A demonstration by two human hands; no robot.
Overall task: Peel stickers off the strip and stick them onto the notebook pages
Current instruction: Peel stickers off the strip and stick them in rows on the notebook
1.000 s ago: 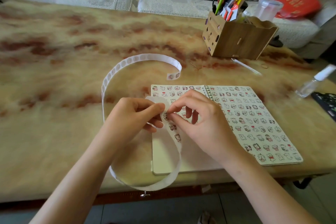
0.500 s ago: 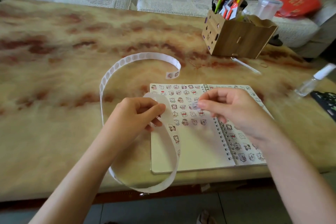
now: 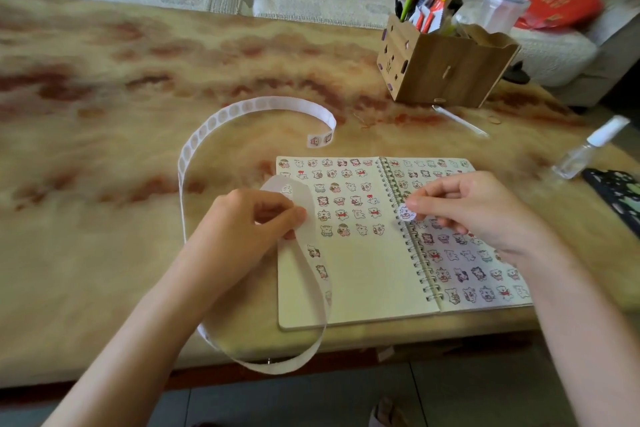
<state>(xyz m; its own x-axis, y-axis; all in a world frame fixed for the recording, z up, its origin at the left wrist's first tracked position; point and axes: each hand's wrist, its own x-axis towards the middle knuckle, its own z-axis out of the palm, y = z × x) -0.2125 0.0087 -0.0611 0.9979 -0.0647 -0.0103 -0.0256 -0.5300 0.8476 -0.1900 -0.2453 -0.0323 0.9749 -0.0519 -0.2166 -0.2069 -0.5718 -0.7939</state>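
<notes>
The right hand point(image 3: 478, 215) pinches one small round sticker point(image 3: 406, 212) between thumb and forefinger, the other fingers loosely curled beneath. The sticker is free of its backing and held just above the spiral binding of the open notebook point(image 3: 360, 284). The left hand point(image 3: 249, 229) grips the strip point(image 3: 311, 263) between thumb and fingertips at the left edge of the left page. From there the strip loops down past the table's point(image 3: 104, 253) near edge and curls back in a wide arc across the tabletop, most of that far stretch showing only bare circles. The step in hand looks like the carry from peeling to placing. The right page appears covered from top to bottom, while the left page carries rows of little cartoon stickers only in its upper part (the lower half is plain cream paper). So the next move probably calls for bringing the sticker leftward to the open spot beside or below the last row, lining it up with its neighbours, then pressing it flat without creasing. A wooden organiser point(image 3: 446, 69) of pens stands well apart at the far right.
</notes>
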